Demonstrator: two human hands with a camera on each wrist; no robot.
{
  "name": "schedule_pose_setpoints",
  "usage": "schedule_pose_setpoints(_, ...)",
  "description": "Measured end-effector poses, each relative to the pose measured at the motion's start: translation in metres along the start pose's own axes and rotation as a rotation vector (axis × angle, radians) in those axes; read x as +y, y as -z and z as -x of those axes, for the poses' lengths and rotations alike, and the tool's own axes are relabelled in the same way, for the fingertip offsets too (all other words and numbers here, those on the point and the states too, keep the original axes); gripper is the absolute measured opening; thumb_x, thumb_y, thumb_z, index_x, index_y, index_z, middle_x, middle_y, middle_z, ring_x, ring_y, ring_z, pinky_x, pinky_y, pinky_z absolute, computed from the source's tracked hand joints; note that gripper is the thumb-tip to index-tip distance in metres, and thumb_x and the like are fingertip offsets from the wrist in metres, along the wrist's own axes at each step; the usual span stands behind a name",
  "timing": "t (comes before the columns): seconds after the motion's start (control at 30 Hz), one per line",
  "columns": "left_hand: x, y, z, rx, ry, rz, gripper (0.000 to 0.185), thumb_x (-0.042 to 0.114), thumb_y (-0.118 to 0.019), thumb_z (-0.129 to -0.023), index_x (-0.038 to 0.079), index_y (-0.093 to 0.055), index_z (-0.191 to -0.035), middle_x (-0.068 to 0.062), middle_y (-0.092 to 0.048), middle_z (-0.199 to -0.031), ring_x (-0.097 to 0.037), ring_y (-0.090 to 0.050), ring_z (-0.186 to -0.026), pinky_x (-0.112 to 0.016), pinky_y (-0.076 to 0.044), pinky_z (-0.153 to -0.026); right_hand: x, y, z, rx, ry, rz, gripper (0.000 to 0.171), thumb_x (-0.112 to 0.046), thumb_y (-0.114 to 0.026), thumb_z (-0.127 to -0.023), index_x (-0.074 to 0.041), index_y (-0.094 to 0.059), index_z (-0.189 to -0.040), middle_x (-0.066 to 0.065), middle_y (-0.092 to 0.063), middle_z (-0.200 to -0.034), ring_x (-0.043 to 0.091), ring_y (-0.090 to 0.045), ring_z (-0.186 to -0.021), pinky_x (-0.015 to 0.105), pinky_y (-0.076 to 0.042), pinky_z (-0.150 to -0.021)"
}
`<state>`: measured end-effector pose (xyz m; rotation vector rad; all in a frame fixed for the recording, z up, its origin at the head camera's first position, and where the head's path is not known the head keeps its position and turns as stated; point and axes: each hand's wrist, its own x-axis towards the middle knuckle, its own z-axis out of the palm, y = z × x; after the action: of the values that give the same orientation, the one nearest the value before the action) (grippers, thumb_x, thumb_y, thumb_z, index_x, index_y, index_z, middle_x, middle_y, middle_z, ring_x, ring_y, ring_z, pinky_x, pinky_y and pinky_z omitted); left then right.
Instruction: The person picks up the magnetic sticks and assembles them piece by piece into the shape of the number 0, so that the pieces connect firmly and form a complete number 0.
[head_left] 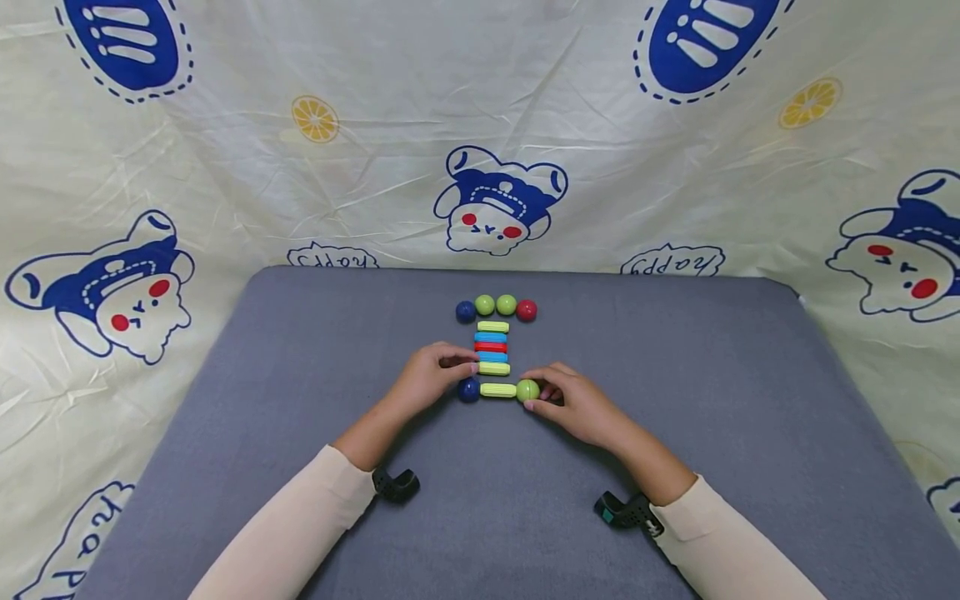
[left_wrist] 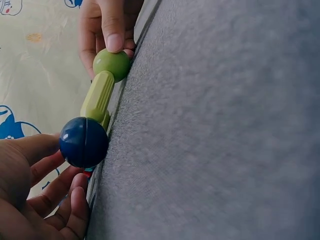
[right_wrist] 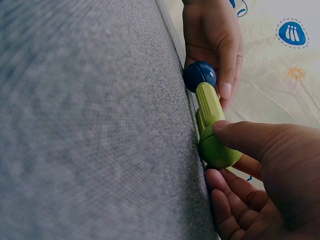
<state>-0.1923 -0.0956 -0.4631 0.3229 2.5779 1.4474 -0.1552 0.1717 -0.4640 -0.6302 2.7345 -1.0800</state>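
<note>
- Step in hand, by judgement: joining a rod-and-ball piece. A lime rod lies flat on the grey worktop with a blue ball touching its left end and a green ball touching its right end.
- Left hand: fingers curled loosely round the blue ball, thumb and fingertips against it; the wrist view shows the ball seated on the rod end.
- Right hand: thumb and forefinger pinch the green ball, holding it against the rod's other end.
- Location: the piece sits at the worktop's centre, just in front of a stack of 5 rods coloured lime, blue, red, blue, lime.
- Behind the stack stands a row of 4 balls: blue, green, green, red, untouched.
- Next move, by judgement: it calls for checking that both balls are seated squarely before either hand lets go, then a clean reach to the stack without knocking it.
- Writing: the backdrop cloth shows "happy" in blue, printed upside down to this view, at 2 places near the worktop's far edge. No brand is legible on the toys.
</note>
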Motion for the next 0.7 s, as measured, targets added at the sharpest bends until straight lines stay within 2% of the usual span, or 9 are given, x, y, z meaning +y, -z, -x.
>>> schedule_pose_setpoints(0.33, 0.002, -0.005, -0.01, -0.027, -0.004, -0.066, 0.019, 0.024, -0.075, -0.093, 0.015, -0.079, -0.109, -0.004, -0.071, -0.102, -0.017, -0.063, -0.095, -0.033, -0.052, -0.086, 0.0, 0.0, 0.0, -0.005, 0.003, -0.003, 0.037, -0.023, -0.073, -0.094, -0.015, -0.066, -0.129, 0.001, -0.064, -0.11, 0.011, -0.061, -0.094, 0.031, -0.054, -0.083)
schedule_pose_setpoints(0.7, 0.002, -0.006, -0.013, -0.046, 0.008, -0.108, 0.016, 0.023, -0.077, -0.091, 0.015, -0.08, -0.104, -0.002, -0.071, -0.096, -0.014, -0.061, -0.089, -0.028, -0.05, -0.081, 0.001, 0.001, 0.0, -0.022, 0.016, -0.003, 0.037, -0.024, -0.073, -0.094, -0.015, -0.066, -0.129, 0.001, -0.063, -0.11, 0.011, -0.06, -0.095, 0.032, -0.054, -0.085)
